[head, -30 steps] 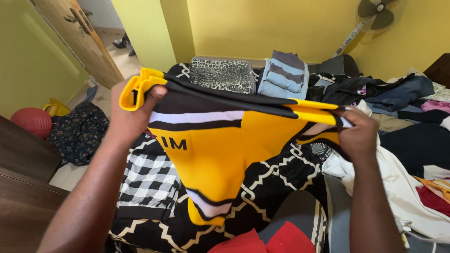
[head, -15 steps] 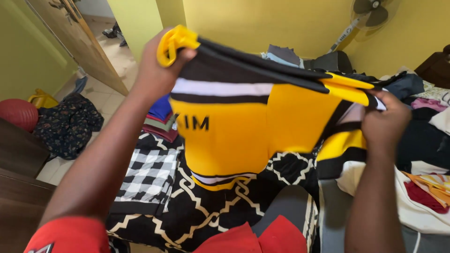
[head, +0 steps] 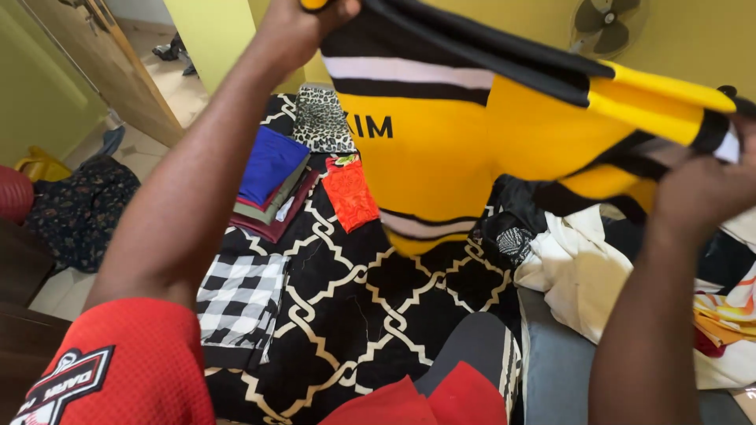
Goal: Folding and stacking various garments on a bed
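Left hand [head: 303, 27] clenched on top edge of yellow-and-black jersey [head: 449, 149]; right hand [head: 701, 193] pinching opposite end. Jersey hangs stretched above patterned bed cover [head: 354, 299], beside folded clothes stack [head: 272, 181]. Looks soft, light, limp; best gripped at edges. Now lifted higher than half-second earlier.

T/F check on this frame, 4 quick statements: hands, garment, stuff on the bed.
1. Both hands hold the yellow-and-black garment up in the air. True: left hand, right hand.
2. The garment lies flat on the bed. False: it hangs above the patterned blanket.
3. A blue cloth tops a folded stack. True.
4. The checked cloth is red. False: black and white.
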